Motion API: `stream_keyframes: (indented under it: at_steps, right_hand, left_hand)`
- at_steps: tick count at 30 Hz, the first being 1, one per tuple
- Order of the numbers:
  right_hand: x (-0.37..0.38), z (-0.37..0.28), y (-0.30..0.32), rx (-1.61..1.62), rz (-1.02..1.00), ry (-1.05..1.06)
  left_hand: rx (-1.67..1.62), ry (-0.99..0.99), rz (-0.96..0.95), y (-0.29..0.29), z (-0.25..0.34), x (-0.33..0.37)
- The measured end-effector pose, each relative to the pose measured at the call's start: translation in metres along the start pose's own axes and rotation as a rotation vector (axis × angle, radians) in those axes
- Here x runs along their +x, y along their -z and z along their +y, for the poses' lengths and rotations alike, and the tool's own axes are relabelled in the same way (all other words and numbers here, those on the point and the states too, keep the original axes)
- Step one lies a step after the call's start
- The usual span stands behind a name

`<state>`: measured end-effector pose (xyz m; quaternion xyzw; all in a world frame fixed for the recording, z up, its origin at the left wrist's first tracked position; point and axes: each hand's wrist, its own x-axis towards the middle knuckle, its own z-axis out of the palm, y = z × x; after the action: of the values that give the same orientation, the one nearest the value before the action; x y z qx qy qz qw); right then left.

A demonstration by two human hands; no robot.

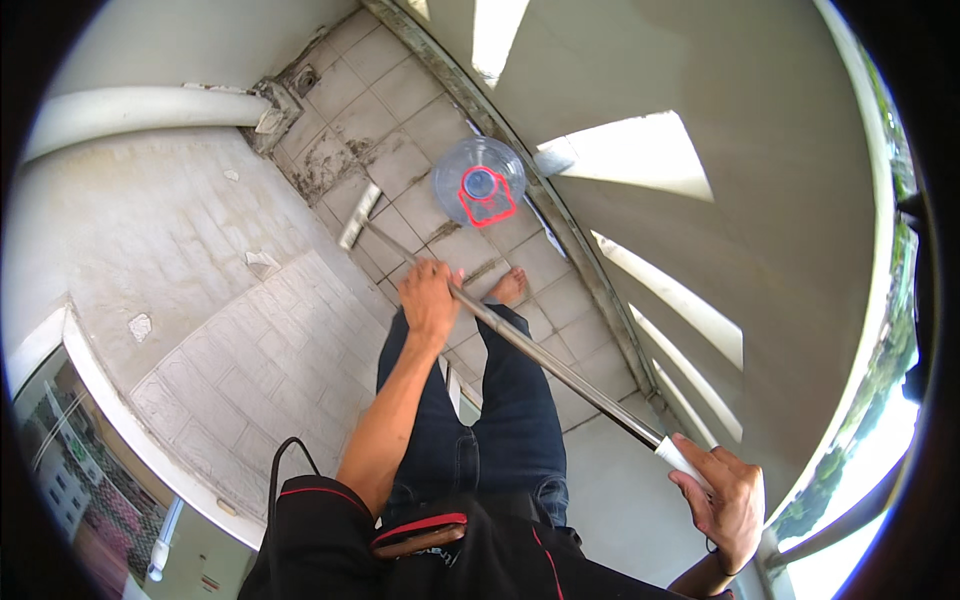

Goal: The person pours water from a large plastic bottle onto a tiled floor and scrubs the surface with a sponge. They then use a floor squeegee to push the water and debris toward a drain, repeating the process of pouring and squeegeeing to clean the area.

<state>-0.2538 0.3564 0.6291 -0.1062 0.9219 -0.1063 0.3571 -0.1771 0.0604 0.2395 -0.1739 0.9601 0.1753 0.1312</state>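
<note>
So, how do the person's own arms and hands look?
The left hand is bare; its arm has a short black fabric sleeve trimmed in red, a black cable looping beside it. The right hand is bare too, with a thin dark wristband.

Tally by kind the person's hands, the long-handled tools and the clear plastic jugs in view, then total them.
Hands: 2 (left hand, right hand)
Long-handled tool: 1
Clear plastic jug: 1
Total: 4

white pole end (679,460) partly hidden
</note>
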Motion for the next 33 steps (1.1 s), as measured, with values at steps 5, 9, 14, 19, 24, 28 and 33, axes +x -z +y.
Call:
stream_keyframes:
  at_steps: [5, 9, 14, 19, 24, 28, 33]
  right_hand:
    - [-0.112, 0.021, -0.008, -0.013, -0.004, -0.204]
    - [-0.203, 0.02, -0.026, 0.109, 0.012, -0.482]
    - [-0.285, 0.03, -0.054, 0.216, 0.074, -0.781]
    - [-0.348, 0.095, -0.081, 0.201, 0.147, -0.858]
    - [-0.438, 0.214, -0.132, 0.291, 0.199, -0.958]
    - [-0.542, 0.329, -0.206, 0.394, 0.233, -0.939]
    - [-0.65, 0.435, -0.298, 0.502, 0.289, -1.059]
  left_hand:
    - [-0.089, -0.181, -0.368, -0.021, 0.051, -0.102]
    - [-0.193, -0.452, -0.542, -0.043, 0.091, -0.157]
    - [-0.197, -0.709, -0.698, -0.055, 0.132, -0.203]
    - [-0.197, -0.604, -0.772, -0.052, 0.133, -0.213]
    - [0.041, -0.237, -0.685, -0.062, 0.105, -0.22]
    - [0.158, -0.002, -0.649, -0.074, 0.111, -0.253]
    - [-0.004, 0.032, -0.638, -0.076, 0.175, -0.309]
